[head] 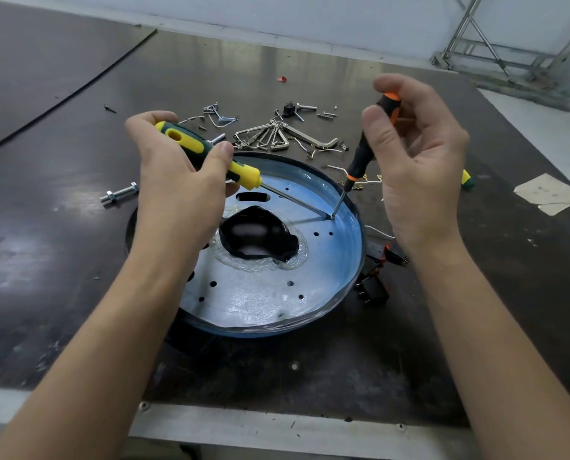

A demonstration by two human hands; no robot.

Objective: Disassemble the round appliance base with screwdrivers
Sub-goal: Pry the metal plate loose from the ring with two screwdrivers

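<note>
**Two screwdrivers meet at one point on the round base**

The fingers of the left hand [177, 180] are wrapped around the handle of a yellow-and-green screwdriver [207, 151], with the thumb laid along its upper side. Its shaft slants down toward the right of the frame. The right hand [413, 167] pinches the upper handle of a black-and-orange screwdriver [363, 151] between thumb and curled fingers, and this tool stands steeply, tip down. Both tips come together at one spot on the right side of the round appliance base [277, 293], just inside its rim.

The base lies in the centre of the frame on the dark table [77, 260], open side up. It is a shallow metal dish with a bluish sheen, several small holes and a ragged black opening [257, 237] in the middle, ringed by clear glue-like material. Black switch parts [373, 283] with wires sit against its right edge.

Above the base in the frame lies a scatter of hex keys [270, 136], clips and small screws. A bolt with nuts [119, 193] lies left of the left hand. A piece of tape [547, 194] is at the right, a red scrap [282, 79] sits top centre, and a metal frame [509, 44] stands in the upper right corner.
</note>
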